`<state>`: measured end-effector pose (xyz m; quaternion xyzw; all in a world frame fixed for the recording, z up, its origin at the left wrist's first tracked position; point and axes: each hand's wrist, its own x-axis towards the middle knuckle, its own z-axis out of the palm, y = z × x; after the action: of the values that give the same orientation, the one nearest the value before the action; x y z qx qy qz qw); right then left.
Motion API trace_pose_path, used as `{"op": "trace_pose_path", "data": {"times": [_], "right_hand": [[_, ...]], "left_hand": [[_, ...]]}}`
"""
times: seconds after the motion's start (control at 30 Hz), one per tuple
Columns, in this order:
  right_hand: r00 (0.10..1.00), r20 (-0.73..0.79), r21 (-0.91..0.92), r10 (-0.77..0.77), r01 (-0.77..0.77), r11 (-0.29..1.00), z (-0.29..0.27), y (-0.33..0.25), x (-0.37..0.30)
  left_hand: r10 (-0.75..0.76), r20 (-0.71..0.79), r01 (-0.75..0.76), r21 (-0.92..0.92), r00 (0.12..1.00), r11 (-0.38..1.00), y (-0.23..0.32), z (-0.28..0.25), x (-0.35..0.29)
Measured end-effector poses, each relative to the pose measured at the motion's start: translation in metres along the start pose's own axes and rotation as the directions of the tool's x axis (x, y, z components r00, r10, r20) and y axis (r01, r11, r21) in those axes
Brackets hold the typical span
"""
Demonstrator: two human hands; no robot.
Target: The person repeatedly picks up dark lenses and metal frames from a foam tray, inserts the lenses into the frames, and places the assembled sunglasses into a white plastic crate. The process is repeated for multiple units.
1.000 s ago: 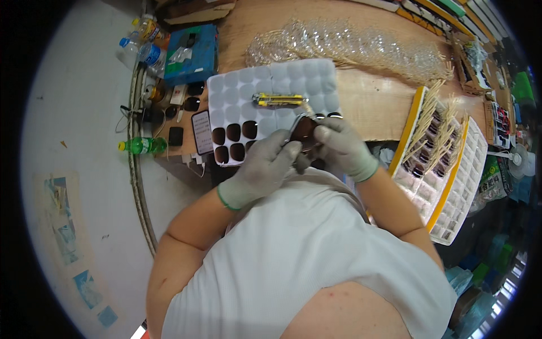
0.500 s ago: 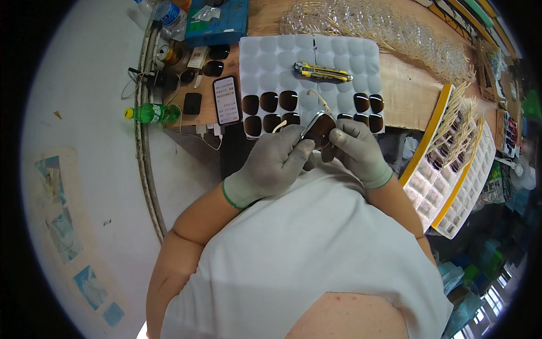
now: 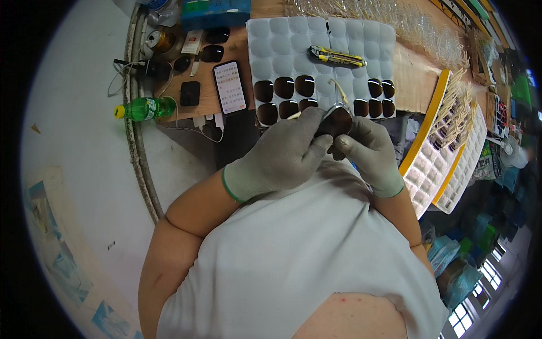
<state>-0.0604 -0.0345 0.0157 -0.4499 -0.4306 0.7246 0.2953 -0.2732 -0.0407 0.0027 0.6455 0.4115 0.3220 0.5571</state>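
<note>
In grey gloves with green cuffs, both hands meet in front of my shirt around a pair of sunglasses with a dark brown lens and pale temple arms. My left hand is closed on one side of the frame and hides most of that half. Thumb and fingers of my right hand pinch the other side at the lens's lower edge. Just beyond lies a light grey dimpled tray, with several loose brown lenses in its nearer cups. A yellow and black utility knife rests across the tray.
Left of the tray are a lit phone, a black box-shaped piece, a can and a green bottle. Clear frames pile up at the back. At right, yellow-edged white trays hold several sunglasses with pale arms.
The sunglasses have turned slightly in my hands, and my right fingers have shifted lower on the lens. The whole view has moved a little, so the tray sits higher and further right.
</note>
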Motion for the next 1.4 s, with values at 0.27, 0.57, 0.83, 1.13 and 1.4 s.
{"op": "trace_pose_path", "data": {"times": [0.27,0.57,0.83,1.13,1.4], "right_hand": [[0.975,-0.119,-0.274,-0.189,0.151,0.950,-0.022,0.004,0.007],[0.798,0.403,-0.575,-0.448,0.601,0.555,-0.096,-0.025,0.005],[0.923,-0.013,-0.253,-0.386,0.370,0.894,-0.119,-0.025,-0.007],[0.980,0.081,-0.230,-0.184,0.198,0.953,-0.114,-0.037,0.007],[0.980,0.195,-0.262,-0.033,0.084,0.961,-0.058,-0.037,0.008]], "left_hand": [[0.026,0.052,-0.041,0.315,0.998,0.948,0.011,-0.001,0.026],[-0.172,-0.396,0.332,0.384,0.902,0.862,-0.054,0.006,0.095],[-0.305,-0.516,0.596,0.735,0.801,0.323,-0.094,0.045,0.112],[-0.418,-0.310,0.317,-0.328,0.854,0.890,-0.031,0.038,0.085],[-0.315,-0.125,0.115,-0.757,0.941,0.643,-0.005,0.034,0.035]]}}
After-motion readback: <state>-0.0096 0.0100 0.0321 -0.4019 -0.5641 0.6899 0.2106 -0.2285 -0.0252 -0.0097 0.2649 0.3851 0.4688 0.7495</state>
